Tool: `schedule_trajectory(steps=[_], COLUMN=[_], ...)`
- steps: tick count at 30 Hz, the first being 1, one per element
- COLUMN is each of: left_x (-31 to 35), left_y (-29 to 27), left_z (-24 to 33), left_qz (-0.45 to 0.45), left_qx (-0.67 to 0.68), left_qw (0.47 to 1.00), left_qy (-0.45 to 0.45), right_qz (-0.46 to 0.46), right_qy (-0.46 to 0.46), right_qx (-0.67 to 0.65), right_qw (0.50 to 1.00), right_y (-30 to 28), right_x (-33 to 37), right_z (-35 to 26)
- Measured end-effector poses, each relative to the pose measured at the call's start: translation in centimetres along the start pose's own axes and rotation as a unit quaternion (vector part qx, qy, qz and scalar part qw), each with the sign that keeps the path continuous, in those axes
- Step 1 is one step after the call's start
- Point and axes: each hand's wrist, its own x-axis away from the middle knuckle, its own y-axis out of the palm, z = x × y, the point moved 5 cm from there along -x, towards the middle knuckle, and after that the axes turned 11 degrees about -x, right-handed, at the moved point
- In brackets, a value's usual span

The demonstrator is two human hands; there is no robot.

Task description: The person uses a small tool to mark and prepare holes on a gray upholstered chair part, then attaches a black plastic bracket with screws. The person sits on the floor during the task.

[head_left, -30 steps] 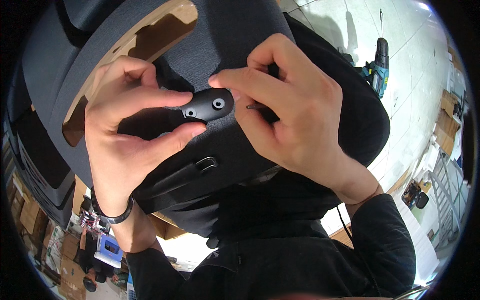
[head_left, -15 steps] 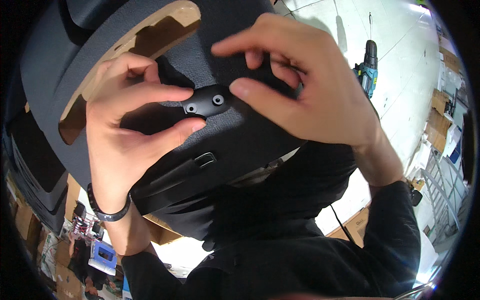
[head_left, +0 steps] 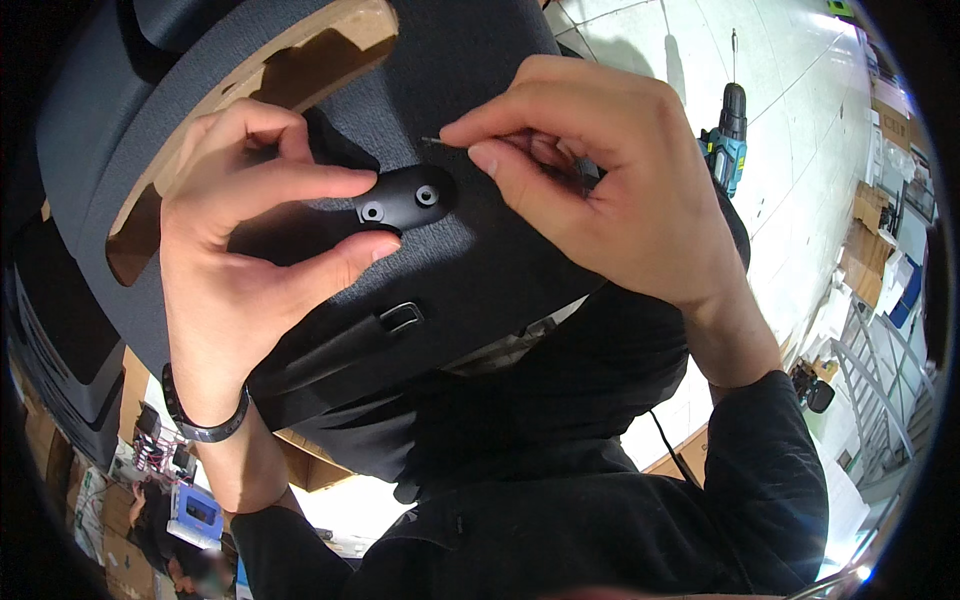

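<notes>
My left hand [head_left: 235, 225] pinches a small black oval plastic piece [head_left: 400, 205] between thumb and forefinger. Two round grey-rimmed screw holes show on the piece's upper face, and it lies against a dark textured panel [head_left: 480, 225]. Just above and to the right of it, my right hand [head_left: 600, 165] has thumb and forefinger closed on a small metal screw [head_left: 432, 140]. The screw's thin end sticks out leftward, apart from the plastic piece. The other right fingers are curled in.
A long cutout with a tan rim [head_left: 365, 25] runs across the panel's upper left. Nearer me is a black strap-like part with a metal-edged slot [head_left: 402, 317]. A teal and black cordless drill [head_left: 728, 150] rests on the pale floor, with cardboard boxes [head_left: 868, 245] farther right.
The right thumb and forefinger, spread apart before, have come together, and a screw now shows between them. My left hand keeps its grip on the plastic piece.
</notes>
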Motion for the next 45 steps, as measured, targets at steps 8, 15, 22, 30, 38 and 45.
schedule_trajectory(steps=[8, 15, 22, 30, 38, 45], left_x=[-0.1, 0.1, 0.1, -0.1, -0.4, 0.5], left_y=[0.0, 0.0, 0.0, 0.5, 0.2, -0.5], left_z=[0.0, -0.1, 0.1, -0.5, 0.1, -0.3], left_qz=[0.001, -0.001, 0.000, 0.028, 0.016, -0.004], left_qx=[-0.004, 0.013, 0.023, 0.038, 0.027, 0.014], left_qw=[1.000, 1.000, 1.000, 0.999, 0.999, 1.000], left_qy=[0.011, -0.003, -0.007, -0.001, -0.010, 0.000], right_qz=[0.001, 0.023, 0.013, -0.183, -0.211, -0.153], right_qy=[-0.014, 0.012, -0.009, 0.044, 0.148, -0.001], right_qx=[-0.001, 0.020, 0.090, 0.137, -0.098, -0.066], right_qw=[1.000, 0.999, 0.996, 0.972, 0.961, 0.986], right_y=[0.2, 1.0, 0.8, -0.8, -3.1, -0.4], right_x=[0.0, 0.1, -0.2, -4.5, -4.5, -4.1], right_z=[-0.5, -1.1, -2.0, -4.9, -1.2, -1.2])
